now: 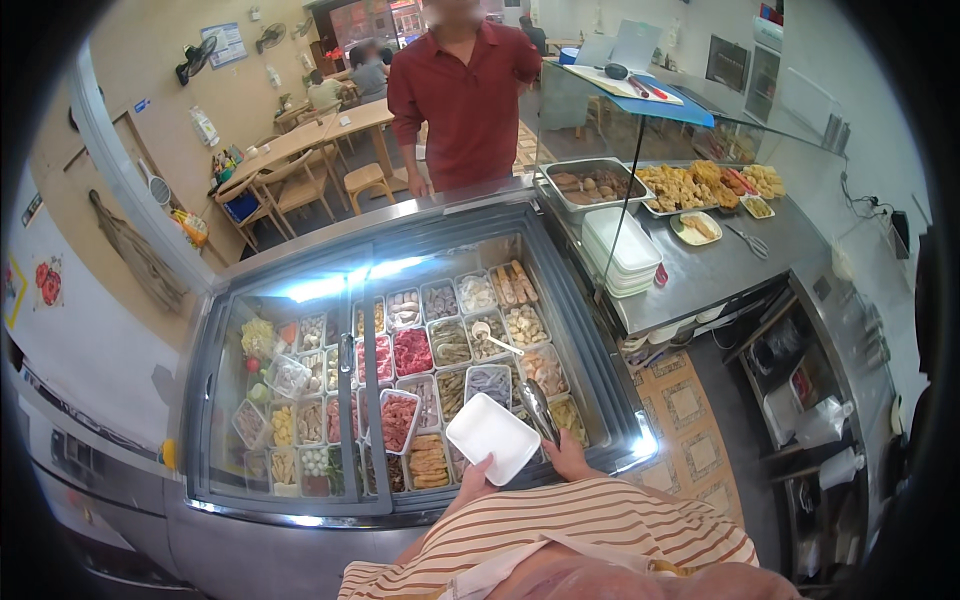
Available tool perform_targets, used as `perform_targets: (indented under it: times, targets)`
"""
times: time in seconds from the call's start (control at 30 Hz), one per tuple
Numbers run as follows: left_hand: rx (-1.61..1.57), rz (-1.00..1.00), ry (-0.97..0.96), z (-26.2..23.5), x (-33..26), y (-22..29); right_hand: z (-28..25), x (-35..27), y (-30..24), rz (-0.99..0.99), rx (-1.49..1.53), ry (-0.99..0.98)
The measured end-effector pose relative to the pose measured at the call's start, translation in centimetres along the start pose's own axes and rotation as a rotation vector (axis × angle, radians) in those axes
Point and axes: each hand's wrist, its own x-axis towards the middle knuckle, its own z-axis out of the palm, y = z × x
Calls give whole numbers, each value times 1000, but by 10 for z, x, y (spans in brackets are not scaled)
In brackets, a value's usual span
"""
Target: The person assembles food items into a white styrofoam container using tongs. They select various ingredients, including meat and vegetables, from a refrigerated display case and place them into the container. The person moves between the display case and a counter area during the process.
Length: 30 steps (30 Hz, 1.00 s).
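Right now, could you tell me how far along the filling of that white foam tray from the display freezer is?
Done: the freezer's right side looks open, its food compartments exposed. In hand: the left hand holds the white foam tray over them, and the right hand grips metal tongs pointing into the compartments. Left: the tray looks empty, so picking seems barely begun. A person in a red shirt stands at the far side.

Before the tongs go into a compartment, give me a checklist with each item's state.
1. White foam tray held by the left hand: ok.
2. Tray bare of food: ok.
3. Metal tongs in the right hand: ok.
4. Tongs holding food: cannot tell.
5. Display case open on the right side, compartments reachable: ok.
6. Customer in the red shirt waiting across the case: ok.
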Motion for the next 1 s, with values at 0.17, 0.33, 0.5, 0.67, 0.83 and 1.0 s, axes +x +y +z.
perform_targets:
  times: [0.17, 0.33, 0.5, 0.67, 0.83, 1.0]
  targets:
    - [-25, 9, -1, -6, 2, -2, 0, 0, -2, -7, -22, -8]
    - [21, 9, 43, 7, -2, 1, 4, 2, 6, -38, -48, 11]
    - [43, 10, 48, 7, -4, 1, 9, 4, 10, -60, -41, 21]
    - [47, 19, 46, 5, -3, 1, 9, 4, 10, -59, -68, 9]
    - [4, -4, 38, 11, -4, 1, 11, 6, 15, -54, -90, 28]
    - [50, 41, 75, 0, 1, -2, 14, 8, 17, -46, -106, 17]
